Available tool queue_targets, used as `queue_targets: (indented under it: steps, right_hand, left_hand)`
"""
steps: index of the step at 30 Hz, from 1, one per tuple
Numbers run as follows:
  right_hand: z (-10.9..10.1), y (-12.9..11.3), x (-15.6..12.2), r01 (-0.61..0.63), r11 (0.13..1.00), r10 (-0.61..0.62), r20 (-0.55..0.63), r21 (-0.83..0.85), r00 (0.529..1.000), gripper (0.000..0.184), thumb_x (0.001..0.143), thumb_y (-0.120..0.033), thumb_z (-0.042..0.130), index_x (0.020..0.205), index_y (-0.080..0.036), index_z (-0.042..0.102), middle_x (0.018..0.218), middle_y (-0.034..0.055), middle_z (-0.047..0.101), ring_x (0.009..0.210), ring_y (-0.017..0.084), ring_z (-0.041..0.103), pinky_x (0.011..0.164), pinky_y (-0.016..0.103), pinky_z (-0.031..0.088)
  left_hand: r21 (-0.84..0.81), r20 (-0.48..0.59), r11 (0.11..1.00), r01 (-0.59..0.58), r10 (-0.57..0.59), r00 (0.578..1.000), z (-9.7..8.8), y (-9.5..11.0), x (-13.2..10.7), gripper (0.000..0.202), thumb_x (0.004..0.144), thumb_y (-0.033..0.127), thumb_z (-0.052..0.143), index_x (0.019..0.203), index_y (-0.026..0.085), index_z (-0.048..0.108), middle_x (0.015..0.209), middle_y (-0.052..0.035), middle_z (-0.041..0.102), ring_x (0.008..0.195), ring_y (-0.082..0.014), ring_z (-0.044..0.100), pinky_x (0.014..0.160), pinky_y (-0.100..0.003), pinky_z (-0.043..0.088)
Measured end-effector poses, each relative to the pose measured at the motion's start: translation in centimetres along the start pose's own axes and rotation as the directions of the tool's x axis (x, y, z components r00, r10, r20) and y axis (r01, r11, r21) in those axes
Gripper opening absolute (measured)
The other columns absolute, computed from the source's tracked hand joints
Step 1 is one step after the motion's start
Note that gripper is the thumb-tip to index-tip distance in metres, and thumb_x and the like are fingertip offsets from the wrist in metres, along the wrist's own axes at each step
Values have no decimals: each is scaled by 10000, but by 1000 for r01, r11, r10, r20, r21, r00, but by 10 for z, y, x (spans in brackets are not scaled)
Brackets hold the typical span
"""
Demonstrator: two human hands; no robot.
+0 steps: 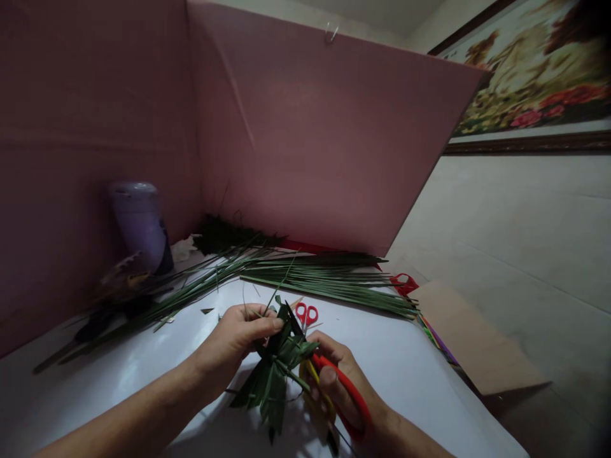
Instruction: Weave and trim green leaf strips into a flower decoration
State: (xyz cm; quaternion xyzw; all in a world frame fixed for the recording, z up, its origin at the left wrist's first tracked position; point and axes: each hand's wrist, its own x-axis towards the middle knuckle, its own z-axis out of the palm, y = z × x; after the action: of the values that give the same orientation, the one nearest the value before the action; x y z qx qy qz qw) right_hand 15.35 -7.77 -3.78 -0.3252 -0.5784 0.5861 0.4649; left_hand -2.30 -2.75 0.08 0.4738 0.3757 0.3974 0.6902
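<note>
On leafwork (273,376), left hand (241,330) in pinch

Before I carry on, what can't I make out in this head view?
In the head view:
Left hand: some fingers hidden behind the hand itself and the leaf piece.
Red-handled scissors in the right hand: blades lost in shadow and blur, so open or shut is unclear.
Small scissors: blade tips hidden behind the leaf piece.
Purple container: blurred, markings unreadable.
Framed picture: cut off by the right edge.
</note>
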Motion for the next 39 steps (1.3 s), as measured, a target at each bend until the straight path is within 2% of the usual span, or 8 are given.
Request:
queue_targets:
  steps: [13,21,24,28,39]
  right_hand:
    - [-5,5,-1,15,1000,-16,84,10,996,556,685,-688,563,878,-181,444,547,-80,376,374,28,280,351,152,225]
    - [-5,6,1,18,1000,-18,84,8,996,584,668,-706,562,879,-173,453,565,-71,374,437,43,265,397,171,223]
    - [-5,5,1,13,1000,-12,88,-12,996,590,672,-715,546,888,-175,452,551,-75,366,423,43,255,384,170,197]
    - [-5,4,0,13,998,-8,89,-54,996,577,681,-701,551,891,-171,464,557,-70,377,433,48,271,401,180,221]
    - [-3,0,1,-22,1000,22,85,-1,996,575,669,-694,574,888,-179,443,537,-80,380,413,49,290,393,181,239]
  left_hand:
    - [73,-18,997,25,-24,1000,-4,4,1,214,618,262,715,551,138,553,467,33,508,449,-70,409,477,-215,282]
    - [83,-50,996,38,-34,998,-2,2,3,268,612,310,718,527,144,525,449,36,493,428,-69,401,461,-216,269]
    - [81,-63,996,29,-24,998,-2,2,3,263,617,310,715,530,146,529,460,34,502,435,-71,405,464,-217,272]
    - [92,-89,996,12,-3,996,-2,2,2,273,629,324,705,526,148,524,459,30,499,439,-76,402,467,-220,269]
    - [150,-94,988,-47,62,994,-1,2,1,266,631,319,711,525,146,538,462,37,490,460,-76,386,491,-226,270]
